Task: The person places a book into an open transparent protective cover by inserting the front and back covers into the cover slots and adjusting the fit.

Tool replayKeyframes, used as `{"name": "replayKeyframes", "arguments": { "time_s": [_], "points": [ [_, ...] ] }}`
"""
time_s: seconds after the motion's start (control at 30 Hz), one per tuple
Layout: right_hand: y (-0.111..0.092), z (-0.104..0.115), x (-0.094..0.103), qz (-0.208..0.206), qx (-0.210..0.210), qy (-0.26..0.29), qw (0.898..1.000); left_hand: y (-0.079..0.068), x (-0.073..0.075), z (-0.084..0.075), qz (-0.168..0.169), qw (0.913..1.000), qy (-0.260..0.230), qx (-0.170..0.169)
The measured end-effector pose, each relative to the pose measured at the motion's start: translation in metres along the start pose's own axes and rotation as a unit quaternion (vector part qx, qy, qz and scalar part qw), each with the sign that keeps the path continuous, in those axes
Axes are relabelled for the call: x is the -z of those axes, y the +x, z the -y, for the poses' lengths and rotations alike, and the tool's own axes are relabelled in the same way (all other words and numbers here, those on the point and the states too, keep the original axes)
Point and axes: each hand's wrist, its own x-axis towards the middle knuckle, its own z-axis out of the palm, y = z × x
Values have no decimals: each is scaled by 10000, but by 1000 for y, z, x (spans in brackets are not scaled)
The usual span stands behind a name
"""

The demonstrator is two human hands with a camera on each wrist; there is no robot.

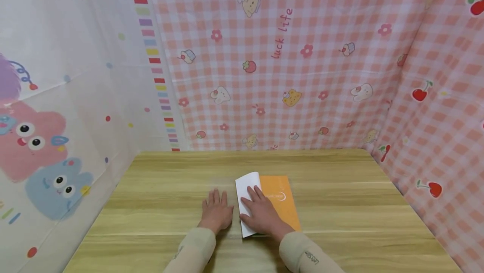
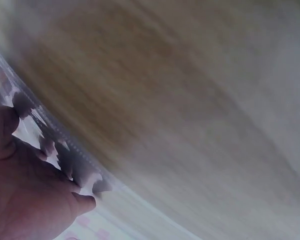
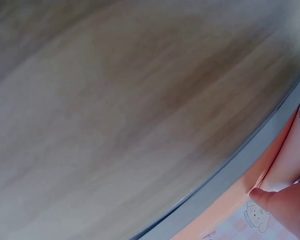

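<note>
Near the middle of the table lies an orange booklet [image 1: 277,187] with small white print and a white curve on its cover. A white page [image 1: 247,180] covers its left part, with its upper edge bowed up. My right hand [image 1: 261,214] rests on this page with fingers spread, and its wrist crosses the orange cover. In the right wrist view, the thumb [image 3: 270,197] is at the booklet's edge. My left hand [image 1: 217,212] lies palm down just left of the page, fingers straight. Clear, shiny plastic [image 2: 65,145] with a dotted edge shows beside its fingers in the left wrist view.
The wood-grain table [image 1: 359,206] extends around the booklet on all sides. A pink checked cloth [image 1: 287,75] hangs behind it and along the right. White cloth [image 1: 106,88] with cartoon figures hangs along the left side.
</note>
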Motion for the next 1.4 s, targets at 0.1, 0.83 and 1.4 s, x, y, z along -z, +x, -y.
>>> {"name": "replayKeyframes", "arguments": {
  "time_s": [0.1,0.83,1.4],
  "points": [
    [0,2,1,124,-158,22,9998,0,-3,2,-75,10000,18,-46],
    [3,6,-1,372,-421,-80,9984,0,4,3,-296,9989,316,-189],
    [11,24,-7,376,-569,-740,9949,-1,11,3,-108,9998,167,-75]
  ]
}}
